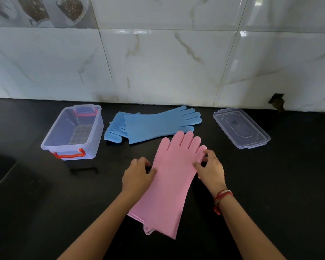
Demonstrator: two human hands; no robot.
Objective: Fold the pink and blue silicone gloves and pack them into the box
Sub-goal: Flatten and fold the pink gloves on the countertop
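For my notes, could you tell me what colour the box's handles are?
Red, on the box handles, seen in the head view.

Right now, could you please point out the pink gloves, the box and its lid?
pink gloves (169,182): head view, middle of the palm.
box (71,146): head view, near rim.
lid (241,128): head view, flat centre panel.
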